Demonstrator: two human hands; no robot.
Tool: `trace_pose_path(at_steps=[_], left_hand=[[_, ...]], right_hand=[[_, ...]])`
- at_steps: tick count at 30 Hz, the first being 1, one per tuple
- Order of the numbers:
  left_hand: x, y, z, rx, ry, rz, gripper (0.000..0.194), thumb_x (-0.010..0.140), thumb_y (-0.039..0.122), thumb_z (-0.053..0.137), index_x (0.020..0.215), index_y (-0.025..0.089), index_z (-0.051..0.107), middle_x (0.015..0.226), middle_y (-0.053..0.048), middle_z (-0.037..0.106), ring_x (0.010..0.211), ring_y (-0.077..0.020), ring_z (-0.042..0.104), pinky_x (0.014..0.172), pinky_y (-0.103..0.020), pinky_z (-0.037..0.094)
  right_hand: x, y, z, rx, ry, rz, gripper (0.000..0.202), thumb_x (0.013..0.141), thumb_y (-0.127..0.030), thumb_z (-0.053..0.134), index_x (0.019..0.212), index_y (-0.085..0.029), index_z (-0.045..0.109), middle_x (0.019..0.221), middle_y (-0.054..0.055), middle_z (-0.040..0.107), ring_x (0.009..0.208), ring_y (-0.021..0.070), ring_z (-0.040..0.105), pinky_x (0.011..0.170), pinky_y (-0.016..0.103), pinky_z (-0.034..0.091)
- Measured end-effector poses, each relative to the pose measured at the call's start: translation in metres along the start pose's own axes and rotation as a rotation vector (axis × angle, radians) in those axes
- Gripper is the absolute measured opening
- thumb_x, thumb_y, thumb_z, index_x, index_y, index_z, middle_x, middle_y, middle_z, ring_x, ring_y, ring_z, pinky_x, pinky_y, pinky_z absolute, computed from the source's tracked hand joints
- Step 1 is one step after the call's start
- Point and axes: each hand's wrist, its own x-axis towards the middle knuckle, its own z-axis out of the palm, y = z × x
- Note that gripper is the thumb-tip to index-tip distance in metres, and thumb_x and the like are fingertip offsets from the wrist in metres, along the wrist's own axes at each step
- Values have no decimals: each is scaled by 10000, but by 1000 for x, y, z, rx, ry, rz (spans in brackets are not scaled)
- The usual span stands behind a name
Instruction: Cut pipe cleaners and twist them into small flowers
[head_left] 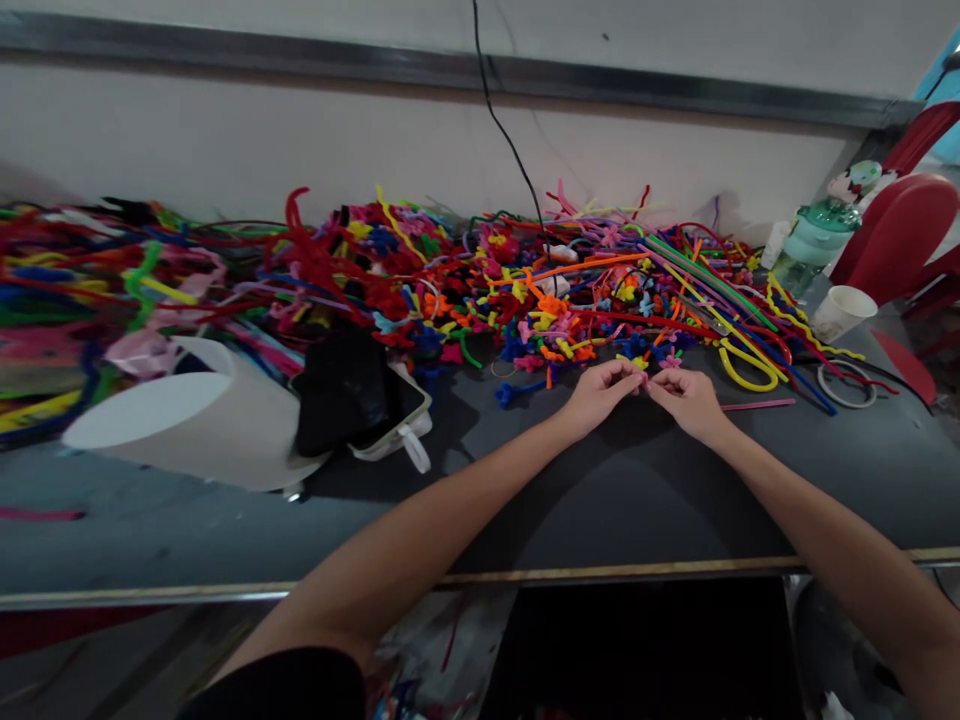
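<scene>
My left hand (602,398) and my right hand (688,402) meet fingertip to fingertip over the dark table (600,500). Between them, both pinch a small pink piece (645,380), mostly hidden by the fingers. Just behind the hands lies a heap of small twisted shapes and fuzzy stems in many colours, with a pink flower shape (670,361) near my right fingers. A thin pink stem (759,405) lies on the table to the right of my right hand. A yellow looped stem (750,368) lies behind it.
A white curved holder (255,425) and a black phone-like object (345,400) stand on the left. Paper cup (844,310), green bottle (814,240) and tape ring (847,385) are at the right. A black cable (504,130) hangs down the wall into the heap.
</scene>
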Motion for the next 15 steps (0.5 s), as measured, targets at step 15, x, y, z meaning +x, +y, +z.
trace_pose_path(at_steps=[15], left_hand=[[-1,0,-2,61,-50,3,317,808,467,670,814,152,634,665,13,606,639,-111,561,670,-251,441]], right_hand=[[0,0,0,-52,8,-62,291,771,-394,560,714,-150,709,591,9,620,513,90,452,525,223,322]])
